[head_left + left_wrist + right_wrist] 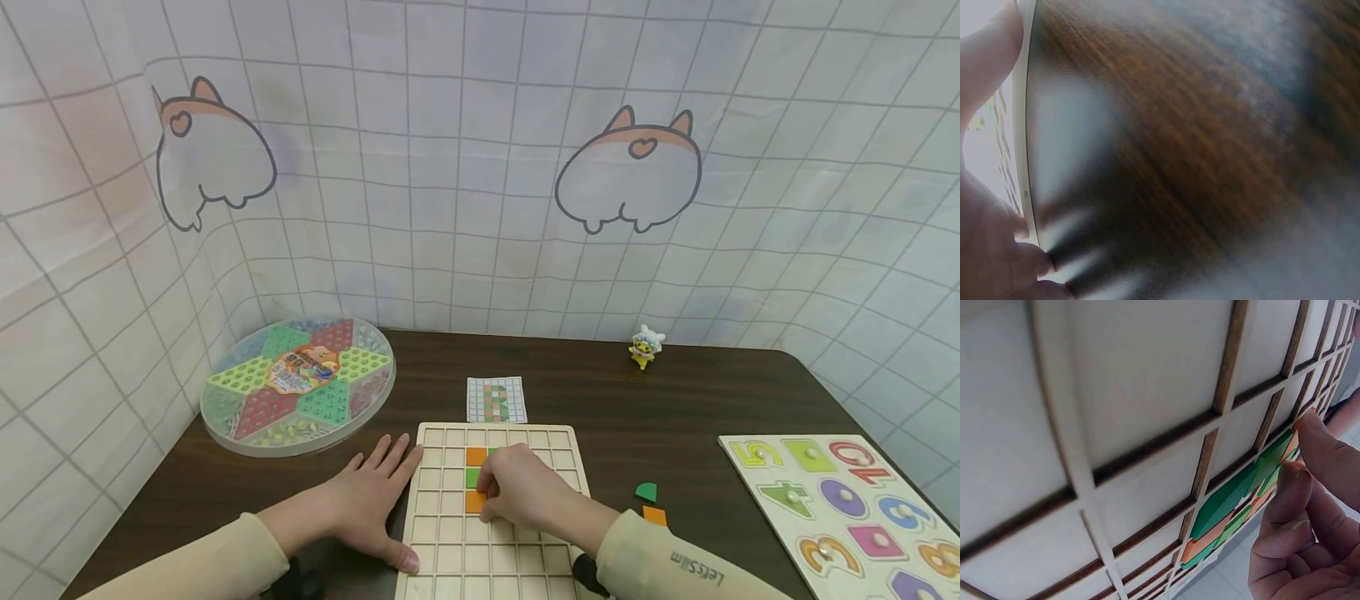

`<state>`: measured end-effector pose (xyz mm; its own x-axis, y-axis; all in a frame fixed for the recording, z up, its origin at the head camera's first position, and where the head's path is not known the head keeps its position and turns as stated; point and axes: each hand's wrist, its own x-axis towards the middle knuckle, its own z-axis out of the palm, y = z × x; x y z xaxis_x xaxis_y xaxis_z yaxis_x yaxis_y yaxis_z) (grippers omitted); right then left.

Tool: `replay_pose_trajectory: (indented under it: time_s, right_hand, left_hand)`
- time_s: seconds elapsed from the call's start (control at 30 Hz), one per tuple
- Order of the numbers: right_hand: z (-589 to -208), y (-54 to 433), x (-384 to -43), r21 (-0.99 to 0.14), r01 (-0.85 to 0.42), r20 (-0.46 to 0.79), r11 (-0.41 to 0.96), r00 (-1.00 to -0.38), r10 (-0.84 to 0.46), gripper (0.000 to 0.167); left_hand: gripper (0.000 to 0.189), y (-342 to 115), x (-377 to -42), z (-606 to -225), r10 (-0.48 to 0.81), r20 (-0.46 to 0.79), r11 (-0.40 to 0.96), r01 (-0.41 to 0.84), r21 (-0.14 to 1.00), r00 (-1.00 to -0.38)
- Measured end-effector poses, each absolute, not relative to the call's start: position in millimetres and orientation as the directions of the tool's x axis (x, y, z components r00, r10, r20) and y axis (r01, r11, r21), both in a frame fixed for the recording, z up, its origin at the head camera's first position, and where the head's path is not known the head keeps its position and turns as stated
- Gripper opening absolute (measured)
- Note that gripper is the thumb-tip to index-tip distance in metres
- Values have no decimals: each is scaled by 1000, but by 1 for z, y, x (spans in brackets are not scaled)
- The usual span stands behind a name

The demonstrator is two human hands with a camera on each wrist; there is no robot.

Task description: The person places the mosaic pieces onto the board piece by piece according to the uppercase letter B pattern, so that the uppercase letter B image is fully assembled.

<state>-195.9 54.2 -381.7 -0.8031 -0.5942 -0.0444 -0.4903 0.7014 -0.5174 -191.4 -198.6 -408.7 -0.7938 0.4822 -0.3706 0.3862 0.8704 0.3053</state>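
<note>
My left hand [375, 500] lies spread on the dark table with its thumb over the left edge of a pale wooden grid board [442, 575]. In the left wrist view its fingertips rest along the board's side. My right hand [525, 492] bends over the board's upper middle, fingers curled, thumb and forefinger pinching an orange tile [1297, 442] at the grid. Beside these fingers, a column holds an orange square [476, 457], a green square [472, 477] and another orange square [474, 502]. A dark green rounded piece [1225, 500] sits in a cell, hidden by the hand in the head view.
A pattern card [497, 400] lies behind the board. Right of it are a green quarter-round piece [647, 492] and an orange tile [655, 516]. A number puzzle [806, 537] stands at far right, a round marble game [300, 383] at back left, a small figurine [645, 346] behind.
</note>
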Motion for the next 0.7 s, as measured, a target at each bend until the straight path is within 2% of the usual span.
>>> replay_pose_trajectory:
  time_s: [0.47,0.7]
  right_hand:
    - [-386,53,-198,-501,-488,-34,715,-815,-579,15]
    - [-384,65,-198,-604,-448,-30,659,-814,-580,14]
  left_hand:
    - [141,-206,-201,-428,497,-341,860,400,316,-798]
    - [144,-209,-202,-435,498,-332,856,395,332,-801]
